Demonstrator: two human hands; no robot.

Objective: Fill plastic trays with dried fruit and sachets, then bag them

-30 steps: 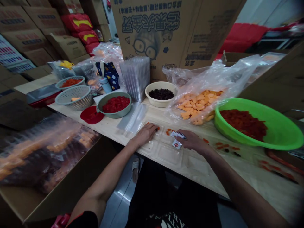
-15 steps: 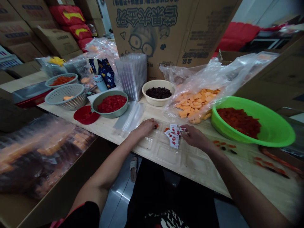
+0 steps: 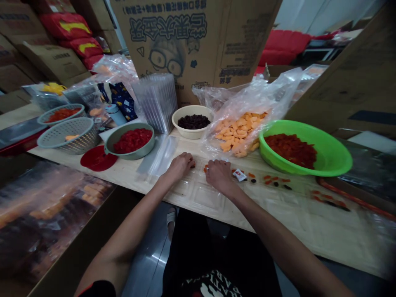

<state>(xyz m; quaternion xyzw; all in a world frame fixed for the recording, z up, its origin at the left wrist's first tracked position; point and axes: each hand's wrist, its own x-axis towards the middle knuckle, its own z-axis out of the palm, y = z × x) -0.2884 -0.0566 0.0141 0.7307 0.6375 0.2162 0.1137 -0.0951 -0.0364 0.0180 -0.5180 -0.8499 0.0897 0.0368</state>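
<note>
My left hand (image 3: pixel 181 166) rests low over a clear compartment tray (image 3: pixel 209 199), its fingers curled together. A bit of reddish-orange shows at its fingertips; what it holds is mostly hidden. My right hand (image 3: pixel 218 176) is bent over the same row, fingers closed downward, with white sachet edges peeking out around them. Orange pieces lie just left of its fingers. To its right, a single white sachet with a red print (image 3: pixel 239 175) sits in a compartment. Further right, orange strips (image 3: pixel 272 179) and dark raisin-like pieces (image 3: pixel 276 184) lie in more compartments.
Behind the trays stand a cream bowl of dark dried fruit (image 3: pixel 178 126), a clear bag of pale orange pieces (image 3: pixel 227 140) and a green basin (image 3: pixel 335 163). Leftward are a grey-green bowl (image 3: pixel 130 154), a red lid (image 3: pixel 98 160) and stacked clear trays (image 3: pixel 156 105). A large carton (image 3: pixel 198 49) rises behind.
My right hand has moved in toward my left hand and now covers the spot where the sachets were piled. One sachet now lies to its right. The view has turned rightward.
</note>
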